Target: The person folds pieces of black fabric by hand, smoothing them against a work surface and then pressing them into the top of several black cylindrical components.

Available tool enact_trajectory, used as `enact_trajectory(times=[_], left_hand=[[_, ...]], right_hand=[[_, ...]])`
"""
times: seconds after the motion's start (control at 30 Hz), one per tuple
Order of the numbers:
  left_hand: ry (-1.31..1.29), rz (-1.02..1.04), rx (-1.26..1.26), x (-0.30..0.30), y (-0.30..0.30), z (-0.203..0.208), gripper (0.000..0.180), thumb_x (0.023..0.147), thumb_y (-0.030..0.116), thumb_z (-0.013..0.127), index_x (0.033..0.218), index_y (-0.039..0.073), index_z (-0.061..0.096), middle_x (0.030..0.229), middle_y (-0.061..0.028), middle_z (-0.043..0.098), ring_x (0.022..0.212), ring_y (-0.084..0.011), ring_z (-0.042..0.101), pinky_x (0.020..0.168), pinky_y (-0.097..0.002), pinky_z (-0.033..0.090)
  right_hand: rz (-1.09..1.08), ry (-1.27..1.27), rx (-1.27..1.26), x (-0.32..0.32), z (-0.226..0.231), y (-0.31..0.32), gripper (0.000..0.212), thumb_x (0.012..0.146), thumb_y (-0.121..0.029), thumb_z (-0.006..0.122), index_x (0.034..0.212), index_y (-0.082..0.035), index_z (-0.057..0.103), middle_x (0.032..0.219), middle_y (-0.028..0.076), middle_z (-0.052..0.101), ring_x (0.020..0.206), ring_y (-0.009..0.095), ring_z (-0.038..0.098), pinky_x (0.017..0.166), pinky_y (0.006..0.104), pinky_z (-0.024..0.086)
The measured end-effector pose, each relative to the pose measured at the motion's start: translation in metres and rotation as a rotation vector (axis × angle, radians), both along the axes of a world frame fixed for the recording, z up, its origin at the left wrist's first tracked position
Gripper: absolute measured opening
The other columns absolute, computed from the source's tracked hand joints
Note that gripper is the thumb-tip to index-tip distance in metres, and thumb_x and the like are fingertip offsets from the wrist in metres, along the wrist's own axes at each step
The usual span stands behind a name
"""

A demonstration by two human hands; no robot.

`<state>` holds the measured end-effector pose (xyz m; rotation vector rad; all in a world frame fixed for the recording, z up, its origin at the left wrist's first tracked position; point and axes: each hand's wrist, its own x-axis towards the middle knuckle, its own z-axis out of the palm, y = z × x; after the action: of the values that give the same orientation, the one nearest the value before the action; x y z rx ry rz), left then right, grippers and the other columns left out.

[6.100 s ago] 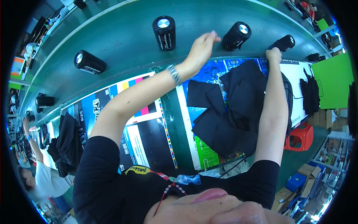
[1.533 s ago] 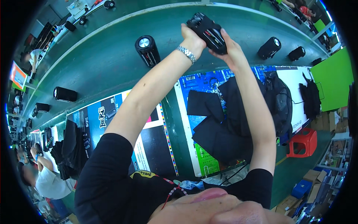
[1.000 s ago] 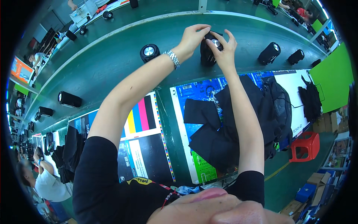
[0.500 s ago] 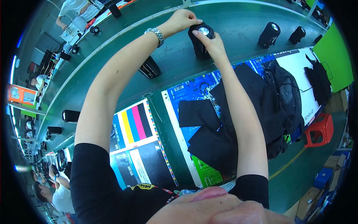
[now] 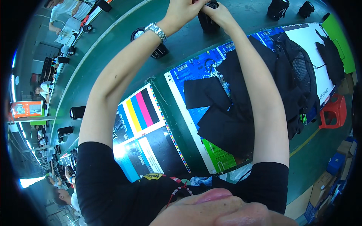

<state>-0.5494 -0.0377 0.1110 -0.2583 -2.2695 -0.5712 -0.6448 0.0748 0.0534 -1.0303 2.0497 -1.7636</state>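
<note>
Both my hands meet at the top edge of the view on one black cylinder (image 5: 206,22) standing on the green conveyor belt (image 5: 113,56). My left hand (image 5: 181,12), with a metal watch on the wrist, grips its top from the left. My right hand (image 5: 220,13) holds it from the right. The cylinder's upper part is partly hidden by my fingers and cut by the rim. Another black cylinder (image 5: 158,48) lies behind my left forearm.
More black cylinders (image 5: 277,8) stand at the right of the belt, others (image 5: 77,112) at the left. A pile of black fabric bags (image 5: 241,109) lies on printed sheets (image 5: 139,113) below my arms. Other people work at the far left. A red stool (image 5: 332,111) stands right.
I lifted a black cylinder off the belt with both hands, then set it down upright further away. The view has tilted, so my hands now sit at the top edge.
</note>
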Motion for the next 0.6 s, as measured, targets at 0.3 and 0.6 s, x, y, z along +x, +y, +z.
enact_trajectory(times=[0.3, 0.6], left_hand=[[-0.064, 0.044, 1.396, -0.051, -0.029, -0.038, 0.038, 0.097, 0.045, 0.046, 0.093, 0.009, 0.058, 0.068, -0.0005, 0.058, 0.059, -0.0106, 0.050, 0.056, -0.0250, 0.041], [0.241, -0.395, 1.792, -0.081, 0.018, -0.128, 0.042, 0.095, 0.042, 0.048, 0.095, 0.003, 0.064, 0.086, -0.0047, 0.065, 0.078, -0.0164, 0.062, 0.076, -0.0299, 0.050]], right_hand=[[-0.272, -0.544, -0.257, -0.066, -0.001, -0.001, 0.072, 0.092, -0.064, 0.037, 0.121, 0.000, 0.055, 0.120, 0.014, 0.057, 0.105, 0.020, 0.055, 0.089, 0.0294, 0.042], [-0.177, -0.569, -0.523, -0.079, -0.080, -0.029, 0.048, 0.082, -0.045, 0.064, 0.091, 0.002, 0.067, 0.083, 0.009, 0.068, 0.074, 0.019, 0.064, 0.067, 0.0300, 0.050]])
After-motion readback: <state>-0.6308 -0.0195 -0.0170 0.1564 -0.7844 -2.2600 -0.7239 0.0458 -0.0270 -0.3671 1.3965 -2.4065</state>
